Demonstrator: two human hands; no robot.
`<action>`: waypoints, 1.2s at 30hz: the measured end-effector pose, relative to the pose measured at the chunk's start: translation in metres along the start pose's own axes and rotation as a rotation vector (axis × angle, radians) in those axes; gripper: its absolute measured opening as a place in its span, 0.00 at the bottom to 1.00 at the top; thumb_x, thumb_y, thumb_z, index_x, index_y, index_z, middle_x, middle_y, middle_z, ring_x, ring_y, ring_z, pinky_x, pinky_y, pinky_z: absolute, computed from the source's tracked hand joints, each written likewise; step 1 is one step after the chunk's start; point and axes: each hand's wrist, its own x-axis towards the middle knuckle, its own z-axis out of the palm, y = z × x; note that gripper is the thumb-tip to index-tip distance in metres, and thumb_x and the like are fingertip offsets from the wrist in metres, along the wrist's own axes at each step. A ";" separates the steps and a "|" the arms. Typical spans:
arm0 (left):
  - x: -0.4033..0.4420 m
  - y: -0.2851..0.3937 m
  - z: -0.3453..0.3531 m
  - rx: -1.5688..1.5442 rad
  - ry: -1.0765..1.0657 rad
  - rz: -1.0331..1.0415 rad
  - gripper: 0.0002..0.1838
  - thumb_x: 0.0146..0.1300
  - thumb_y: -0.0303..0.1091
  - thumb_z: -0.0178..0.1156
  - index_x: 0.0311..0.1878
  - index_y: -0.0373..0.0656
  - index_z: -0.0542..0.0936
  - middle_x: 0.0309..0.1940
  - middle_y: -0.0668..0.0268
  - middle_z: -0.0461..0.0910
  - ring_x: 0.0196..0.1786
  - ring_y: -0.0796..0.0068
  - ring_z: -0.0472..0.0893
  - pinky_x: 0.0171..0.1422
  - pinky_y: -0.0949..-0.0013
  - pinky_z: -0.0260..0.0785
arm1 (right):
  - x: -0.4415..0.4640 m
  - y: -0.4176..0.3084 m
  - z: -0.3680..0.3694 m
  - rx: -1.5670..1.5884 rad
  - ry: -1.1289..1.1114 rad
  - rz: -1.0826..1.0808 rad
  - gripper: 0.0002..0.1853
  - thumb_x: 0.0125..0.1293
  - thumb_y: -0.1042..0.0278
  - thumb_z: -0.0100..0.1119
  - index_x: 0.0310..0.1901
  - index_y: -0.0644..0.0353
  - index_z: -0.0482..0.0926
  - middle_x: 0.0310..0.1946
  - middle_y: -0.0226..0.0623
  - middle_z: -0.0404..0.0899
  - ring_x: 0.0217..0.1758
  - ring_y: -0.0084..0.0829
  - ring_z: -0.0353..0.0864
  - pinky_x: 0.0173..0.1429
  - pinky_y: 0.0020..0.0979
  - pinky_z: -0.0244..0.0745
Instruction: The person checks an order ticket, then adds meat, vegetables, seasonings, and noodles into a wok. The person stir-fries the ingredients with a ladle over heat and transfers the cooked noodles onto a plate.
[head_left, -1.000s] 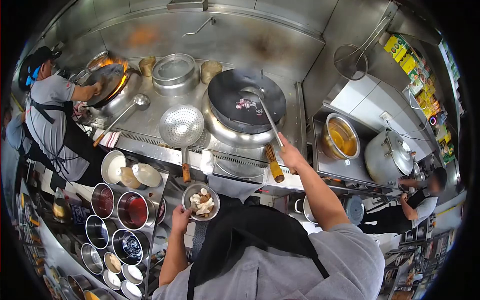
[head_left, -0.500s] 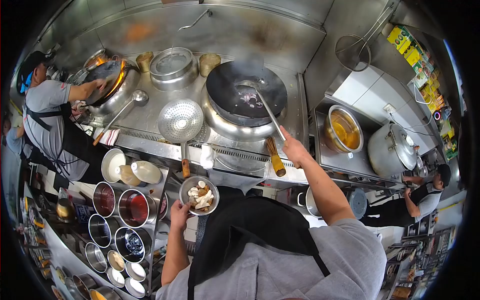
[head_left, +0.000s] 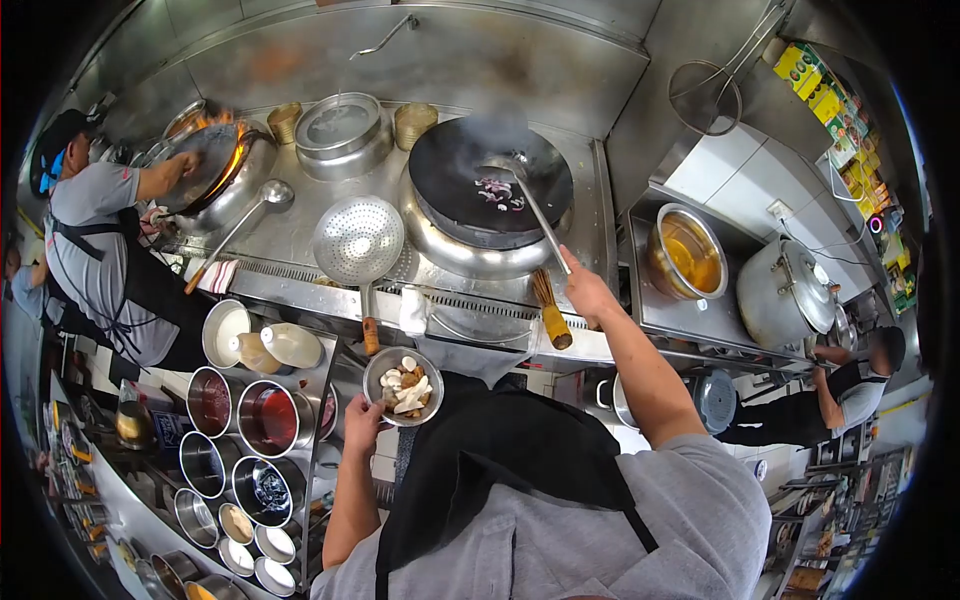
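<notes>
My left hand (head_left: 363, 422) grips the rim of a steel bowl (head_left: 433, 403) that holds pale and brown food pieces (head_left: 405, 388). The bowl is just below the front edge of the stove. My right hand (head_left: 586, 290) is closed round the handle of a long ladle (head_left: 540, 217). Its head rests inside a black wok (head_left: 455, 190), beside chopped purple and white pieces (head_left: 497, 192). Light smoke rises at the back of the wok. A round perforated strainer (head_left: 359, 240) lies left of the wok, and a bamboo brush (head_left: 551, 315) lies near my right hand.
A co-worker (head_left: 100, 240) at the left handles another wok (head_left: 205, 165) over flames. Sauce containers (head_left: 268, 418) fill the lower left. At the right are a bowl of yellow liquid (head_left: 690, 255), a large lidded pot (head_left: 780, 300) and another person (head_left: 850, 390). A mesh skimmer (head_left: 705, 98) hangs above.
The ladle head has shifted slightly within the wok, and the chopped pieces lie differently. My left hand and the bowl have moved slightly. The co-worker's wok has shifted a little over the flames.
</notes>
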 end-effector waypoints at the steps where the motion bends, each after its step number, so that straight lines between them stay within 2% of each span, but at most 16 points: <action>1: 0.002 -0.001 0.000 0.001 -0.002 -0.003 0.07 0.64 0.29 0.58 0.42 0.36 0.76 0.31 0.65 0.79 0.29 0.77 0.81 0.30 0.71 0.81 | -0.001 0.001 -0.003 -0.041 0.028 -0.023 0.45 0.61 0.75 0.49 0.78 0.35 0.43 0.49 0.62 0.79 0.52 0.57 0.80 0.59 0.49 0.71; 12: 0.000 -0.004 0.003 0.047 -0.002 -0.048 0.06 0.64 0.29 0.59 0.40 0.37 0.75 0.30 0.64 0.79 0.29 0.77 0.81 0.30 0.71 0.81 | 0.007 0.017 0.029 -0.111 -0.073 0.063 0.47 0.60 0.76 0.50 0.78 0.36 0.40 0.47 0.63 0.80 0.50 0.57 0.81 0.57 0.50 0.73; 14: 0.003 -0.009 -0.001 0.052 -0.004 -0.040 0.06 0.65 0.29 0.59 0.40 0.36 0.75 0.30 0.65 0.79 0.29 0.77 0.81 0.30 0.71 0.81 | -0.002 0.010 0.015 -0.001 -0.033 0.038 0.45 0.62 0.77 0.47 0.77 0.33 0.42 0.41 0.62 0.80 0.40 0.56 0.82 0.51 0.49 0.75; 15: 0.000 -0.007 -0.001 0.035 -0.008 -0.039 0.06 0.65 0.29 0.59 0.40 0.37 0.75 0.31 0.65 0.79 0.29 0.77 0.81 0.30 0.71 0.81 | -0.012 0.012 0.012 0.004 -0.038 0.044 0.45 0.62 0.77 0.47 0.77 0.33 0.42 0.41 0.62 0.80 0.40 0.56 0.82 0.51 0.49 0.75; 17: 0.000 -0.002 0.000 0.022 -0.018 -0.026 0.06 0.65 0.29 0.58 0.40 0.37 0.75 0.31 0.65 0.79 0.29 0.77 0.81 0.30 0.71 0.81 | -0.034 0.016 0.002 -0.085 0.035 -0.081 0.43 0.63 0.75 0.46 0.77 0.33 0.44 0.37 0.59 0.80 0.32 0.50 0.82 0.42 0.46 0.78; 18: -0.003 0.000 -0.001 0.001 -0.013 -0.023 0.06 0.65 0.29 0.58 0.40 0.37 0.76 0.31 0.65 0.79 0.29 0.78 0.81 0.30 0.71 0.81 | -0.053 0.008 -0.012 -0.081 0.042 -0.081 0.43 0.63 0.75 0.46 0.77 0.33 0.44 0.37 0.59 0.80 0.32 0.50 0.82 0.42 0.46 0.78; 20: -0.009 0.002 -0.004 -0.021 0.006 -0.014 0.05 0.65 0.29 0.58 0.40 0.38 0.76 0.31 0.66 0.79 0.29 0.78 0.80 0.30 0.71 0.80 | -0.091 -0.009 -0.040 -0.020 -0.134 -0.030 0.44 0.61 0.77 0.46 0.78 0.37 0.43 0.47 0.63 0.79 0.50 0.58 0.80 0.57 0.49 0.72; 23: -0.011 0.005 -0.003 -0.008 0.048 -0.022 0.05 0.65 0.29 0.58 0.40 0.38 0.76 0.31 0.66 0.79 0.29 0.77 0.81 0.30 0.70 0.80 | -0.081 0.006 -0.039 -0.070 -0.202 -0.016 0.44 0.60 0.76 0.47 0.78 0.39 0.44 0.47 0.64 0.78 0.51 0.58 0.79 0.58 0.48 0.71; 24: -0.007 0.000 -0.003 -0.017 0.044 -0.019 0.06 0.65 0.30 0.58 0.41 0.38 0.76 0.32 0.65 0.79 0.29 0.76 0.81 0.31 0.70 0.80 | -0.065 0.021 -0.030 -0.067 -0.196 -0.014 0.44 0.60 0.76 0.47 0.78 0.39 0.44 0.47 0.64 0.78 0.51 0.58 0.79 0.58 0.48 0.71; 26: -0.003 -0.009 -0.004 -0.017 0.045 -0.004 0.06 0.65 0.30 0.57 0.42 0.38 0.76 0.32 0.65 0.79 0.30 0.76 0.81 0.31 0.69 0.80 | 0.001 0.058 -0.004 -0.195 -0.029 -0.026 0.43 0.63 0.75 0.47 0.78 0.37 0.46 0.33 0.56 0.80 0.25 0.41 0.81 0.36 0.41 0.77; 28: 0.004 -0.007 -0.001 0.024 0.040 0.015 0.07 0.65 0.30 0.57 0.44 0.38 0.76 0.33 0.64 0.80 0.30 0.75 0.81 0.31 0.68 0.80 | 0.072 0.096 0.004 -0.167 0.203 -0.326 0.43 0.62 0.76 0.46 0.78 0.43 0.45 0.35 0.55 0.81 0.28 0.41 0.82 0.37 0.41 0.78; 29: 0.003 -0.004 0.001 0.008 0.064 0.021 0.08 0.65 0.30 0.57 0.45 0.39 0.76 0.33 0.64 0.80 0.30 0.75 0.81 0.31 0.69 0.79 | 0.081 0.078 -0.012 -0.152 0.224 -0.336 0.43 0.62 0.76 0.46 0.78 0.43 0.45 0.35 0.55 0.81 0.28 0.41 0.82 0.37 0.41 0.78; 31: -0.008 0.011 0.008 -0.050 0.049 0.036 0.07 0.65 0.30 0.57 0.44 0.40 0.75 0.33 0.66 0.80 0.29 0.77 0.81 0.29 0.70 0.79 | 0.072 0.033 -0.038 0.349 -0.021 0.041 0.43 0.61 0.77 0.46 0.78 0.48 0.44 0.41 0.57 0.82 0.36 0.45 0.84 0.45 0.42 0.78; 32: -0.010 0.015 0.012 -0.073 0.063 0.024 0.07 0.64 0.30 0.58 0.44 0.40 0.75 0.32 0.67 0.80 0.29 0.77 0.80 0.29 0.70 0.79 | 0.080 0.023 -0.032 0.356 -0.008 0.036 0.43 0.61 0.77 0.46 0.78 0.48 0.44 0.41 0.57 0.82 0.36 0.45 0.84 0.45 0.42 0.78; 34: -0.002 0.012 0.010 -0.025 0.061 0.032 0.07 0.64 0.29 0.58 0.43 0.41 0.75 0.31 0.68 0.79 0.29 0.78 0.80 0.29 0.71 0.79 | 0.115 0.014 -0.002 0.108 0.233 0.065 0.43 0.61 0.78 0.47 0.78 0.48 0.44 0.39 0.54 0.82 0.33 0.45 0.83 0.42 0.42 0.78; 36: 0.002 0.006 0.007 0.025 0.072 0.023 0.06 0.63 0.29 0.59 0.42 0.42 0.75 0.31 0.68 0.79 0.28 0.78 0.80 0.29 0.71 0.79 | 0.147 0.020 0.039 0.081 0.326 -0.033 0.44 0.60 0.81 0.46 0.78 0.49 0.45 0.33 0.49 0.81 0.23 0.40 0.78 0.31 0.41 0.75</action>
